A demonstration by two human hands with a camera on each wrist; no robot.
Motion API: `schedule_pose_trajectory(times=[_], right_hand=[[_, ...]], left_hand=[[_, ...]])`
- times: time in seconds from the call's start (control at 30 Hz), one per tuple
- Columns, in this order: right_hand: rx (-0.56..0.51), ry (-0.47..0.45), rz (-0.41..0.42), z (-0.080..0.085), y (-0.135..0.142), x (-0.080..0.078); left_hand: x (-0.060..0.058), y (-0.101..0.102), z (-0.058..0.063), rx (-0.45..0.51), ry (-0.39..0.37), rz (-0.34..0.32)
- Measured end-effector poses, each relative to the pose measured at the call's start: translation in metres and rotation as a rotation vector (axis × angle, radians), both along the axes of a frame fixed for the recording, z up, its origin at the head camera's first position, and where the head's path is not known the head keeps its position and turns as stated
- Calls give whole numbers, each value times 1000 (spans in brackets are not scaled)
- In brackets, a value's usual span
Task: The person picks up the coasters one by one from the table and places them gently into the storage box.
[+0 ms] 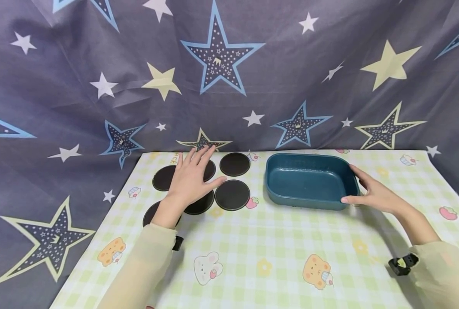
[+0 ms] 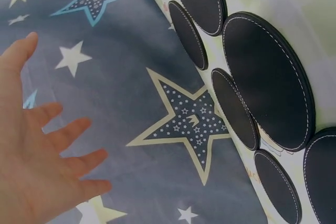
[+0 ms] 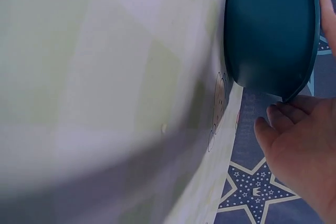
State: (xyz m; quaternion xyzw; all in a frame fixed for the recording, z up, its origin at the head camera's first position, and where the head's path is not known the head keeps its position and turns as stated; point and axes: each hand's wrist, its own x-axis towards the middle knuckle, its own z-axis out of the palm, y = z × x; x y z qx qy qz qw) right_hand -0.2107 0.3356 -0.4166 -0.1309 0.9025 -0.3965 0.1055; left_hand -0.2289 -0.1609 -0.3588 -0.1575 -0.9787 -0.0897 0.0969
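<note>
My left hand (image 1: 189, 179) is spread over a group of round black coasters (image 1: 232, 195), its fingers apart and nothing held. White stitching runs round the edge of each coaster (image 2: 268, 82) in the left wrist view; the hand and forearm partly hide some of them in the head view. To the right, a teal rectangular plastic tub (image 1: 306, 182) with rounded corners has nothing in it. My right hand (image 1: 380, 193) grips its right end, thumb on the near side and fingers round the far corner. In the right wrist view the fingers (image 3: 281, 119) curl at the tub's end.
A checked tablecloth (image 1: 245, 244) with cartoon animals and strawberries covers the table. Behind the table hangs a dark grey curtain (image 1: 260, 103) with stars, close to the far edge. The coasters lie at the back left, the tub at the back right.
</note>
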Motion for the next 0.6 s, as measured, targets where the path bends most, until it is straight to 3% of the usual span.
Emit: schedule_pose_trajectory(times=[0.37,0.6], right_hand=[[-31,-51,8,0,0,-4],[-42,-63,5,0,0,-3]], left_hand=[[14,-17,1,112,-22,-18],[22,-32,-7,176,-58,12]])
